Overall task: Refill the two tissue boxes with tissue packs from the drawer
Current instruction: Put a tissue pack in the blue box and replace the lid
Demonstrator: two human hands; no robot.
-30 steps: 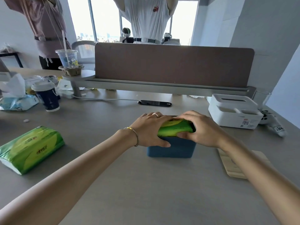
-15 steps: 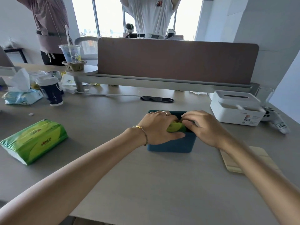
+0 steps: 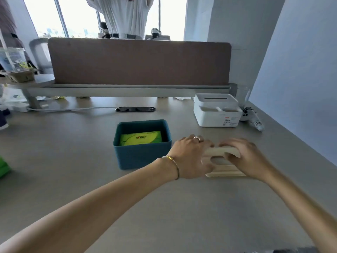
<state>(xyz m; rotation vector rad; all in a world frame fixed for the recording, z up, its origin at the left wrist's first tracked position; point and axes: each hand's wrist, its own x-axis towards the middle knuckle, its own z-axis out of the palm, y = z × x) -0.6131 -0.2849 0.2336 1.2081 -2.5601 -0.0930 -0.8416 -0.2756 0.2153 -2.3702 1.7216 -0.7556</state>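
Observation:
An open blue tissue box [image 3: 142, 156] stands mid-desk with a green tissue pack [image 3: 141, 137] lying inside it. Just to its right lies the box's wooden lid [image 3: 225, 172]. My left hand [image 3: 191, 157] grips the lid's left end and my right hand [image 3: 249, 157] grips its right end, fingers curled over the far edge, which looks slightly raised. A white tissue box [image 3: 217, 114] with its lid on sits at the back right. A second green tissue pack [image 3: 3, 168] shows only as a sliver at the left edge.
A brown divider panel [image 3: 138, 61] on a grey rail closes the back of the desk. A black cable slot [image 3: 135, 109] lies behind the blue box. Cups [image 3: 14, 64] stand far left, a small toy [image 3: 252, 117] beside the white box. People stand behind the divider.
Both hands left the blue box after pushing the green pack down into it and moved right onto the wooden lid. My view swung right, pushing the spare pack to the left edge.

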